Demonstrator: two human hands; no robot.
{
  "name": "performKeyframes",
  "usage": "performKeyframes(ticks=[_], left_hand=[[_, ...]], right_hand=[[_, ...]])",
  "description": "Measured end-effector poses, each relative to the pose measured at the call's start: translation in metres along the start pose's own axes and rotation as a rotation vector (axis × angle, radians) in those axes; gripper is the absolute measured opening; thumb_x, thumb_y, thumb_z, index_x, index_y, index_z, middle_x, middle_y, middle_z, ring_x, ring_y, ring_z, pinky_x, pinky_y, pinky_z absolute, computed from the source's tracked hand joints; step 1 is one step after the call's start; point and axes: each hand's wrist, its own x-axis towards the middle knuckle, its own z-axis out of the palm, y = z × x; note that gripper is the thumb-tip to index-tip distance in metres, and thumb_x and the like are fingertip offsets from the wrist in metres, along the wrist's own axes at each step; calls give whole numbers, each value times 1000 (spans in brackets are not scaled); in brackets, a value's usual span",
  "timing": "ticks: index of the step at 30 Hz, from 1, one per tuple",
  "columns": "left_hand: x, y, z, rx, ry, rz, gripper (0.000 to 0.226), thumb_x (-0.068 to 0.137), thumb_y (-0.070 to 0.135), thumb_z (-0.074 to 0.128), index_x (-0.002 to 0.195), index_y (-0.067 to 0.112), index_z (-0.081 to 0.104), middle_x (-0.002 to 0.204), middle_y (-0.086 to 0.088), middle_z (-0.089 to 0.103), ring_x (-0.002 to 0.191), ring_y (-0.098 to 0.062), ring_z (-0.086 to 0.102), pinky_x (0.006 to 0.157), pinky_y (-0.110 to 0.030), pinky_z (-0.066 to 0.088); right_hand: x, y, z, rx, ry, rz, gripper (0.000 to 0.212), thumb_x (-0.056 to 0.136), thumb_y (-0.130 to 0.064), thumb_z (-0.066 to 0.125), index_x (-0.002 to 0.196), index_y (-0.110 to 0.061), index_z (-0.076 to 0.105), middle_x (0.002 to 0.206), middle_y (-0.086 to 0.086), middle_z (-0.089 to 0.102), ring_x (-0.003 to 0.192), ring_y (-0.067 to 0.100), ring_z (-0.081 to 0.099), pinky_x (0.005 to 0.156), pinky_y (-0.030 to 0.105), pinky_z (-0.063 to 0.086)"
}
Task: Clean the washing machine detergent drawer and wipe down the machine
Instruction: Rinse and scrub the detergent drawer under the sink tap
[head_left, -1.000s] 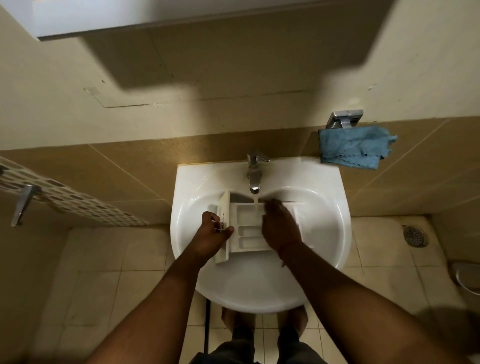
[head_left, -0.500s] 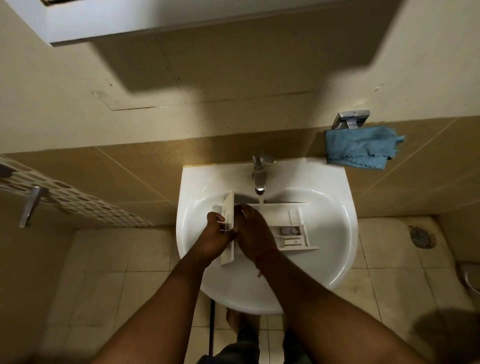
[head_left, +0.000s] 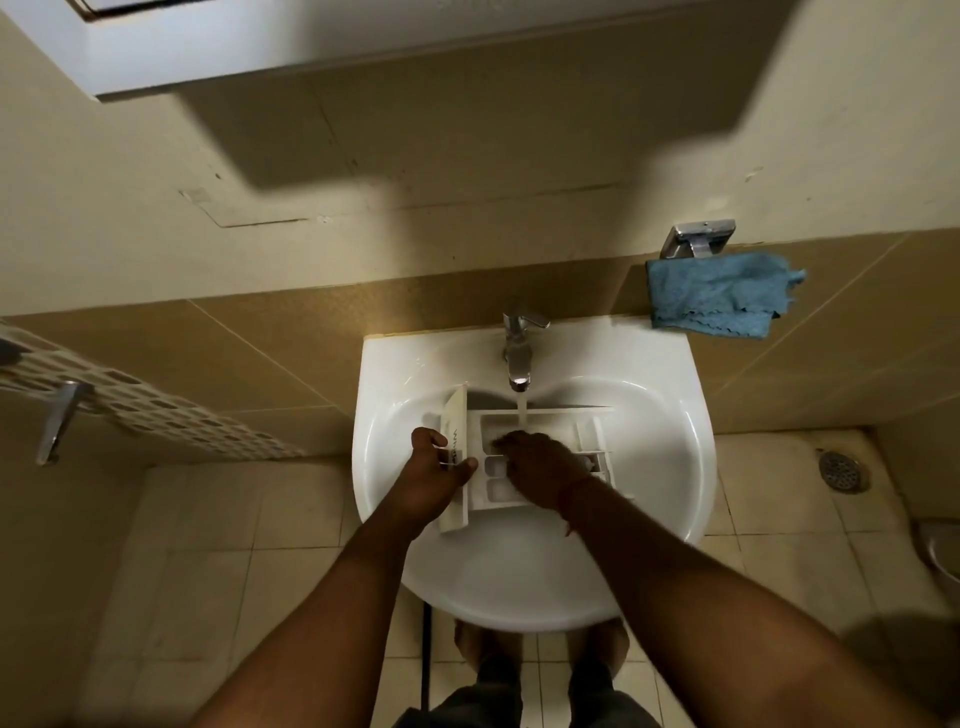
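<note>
A white detergent drawer (head_left: 488, 486) lies across the bowl of a white sink (head_left: 654, 467), under water running from the chrome tap (head_left: 518, 358). My left hand (head_left: 434, 478) grips the drawer's front panel at its left end, thumb on the inner side. My right hand (head_left: 540, 467) lies inside the drawer's compartments with its fingers bent down into them near the water stream; it covers the drawer's middle. A blue cloth (head_left: 719, 297) hangs from a metal holder on the wall at the right of the sink.
A metal wall holder (head_left: 698, 240) sits above the cloth. A perforated shelf (head_left: 130, 410) with a chrome bracket runs along the left wall. A floor drain (head_left: 842, 470) lies at the right. My feet stand under the sink on the tiled floor.
My right hand has slid right from the drawer's left end to its middle compartments. The left hand keeps its grip on the front panel. The camera has tilted slightly.
</note>
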Motion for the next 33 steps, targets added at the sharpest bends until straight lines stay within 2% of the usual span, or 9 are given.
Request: performKeyframes(ticks=[4,11,14,16,21,27,29,31,33], left_hand=[[-1,-2,2,4,17,12,44,91,21,67,115,17,31,106,-7,51,97,-26,56,85,-48,54],[0,0,1,36,9,28,44,92,21,67,115,15,30,104,-4,51,94,-22,56,83,-41,54],[-1,-2,0,34,13,27,44,91,22,67,114,17,30,107,-7,51,95,-23,56,85,-44,54],[-1,-2,0,33,24,28,44,91,23,67,114,17,30,107,-7,51,95,-24,56,85,-44,54],[-1,0,1,38,20,23,43,92,23,67,114,17,31,105,-4,52,96,-23,57,83,-41,54],[-1,0,2,-1,29,30,42,92,18,66,114,13,30,99,-3,50,88,-18,54,77,-35,51],[-1,1,2,0,24,39,41,92,16,65,112,14,29,101,-3,51,89,-19,55,74,-34,51],[-2,1,2,1,20,40,40,92,12,64,111,15,29,103,-6,52,88,-19,56,69,-30,50],[-2,0,2,-16,21,43,40,92,9,64,112,13,29,103,-8,52,85,-17,56,66,-27,50]], right_hand=[[6,40,-15,-31,-81,358,52,94,-30,55,137,-3,45,138,18,48,125,35,49,103,43,43],[24,-25,3,114,-87,-48,54,94,-20,56,143,-6,39,142,17,43,128,33,47,107,42,41],[16,17,1,-70,-113,45,57,98,-48,44,150,-27,32,153,12,29,137,33,35,111,46,37],[13,38,-3,-112,-98,234,66,93,-57,47,148,-24,36,150,16,31,135,34,37,111,44,36],[17,7,-11,400,103,434,39,85,-23,58,122,-11,60,119,12,61,111,36,57,94,41,48],[22,-33,-23,1652,138,440,18,96,4,46,107,9,59,87,15,62,80,21,61,84,34,56],[24,-54,-17,1309,162,288,28,95,4,41,118,7,58,103,18,65,88,23,64,83,34,57],[19,-61,-3,724,270,61,36,89,3,47,123,-1,58,121,18,59,107,27,60,96,39,51],[0,-56,15,445,270,-153,47,88,-1,52,136,-4,49,135,15,49,122,26,50,107,37,42]])
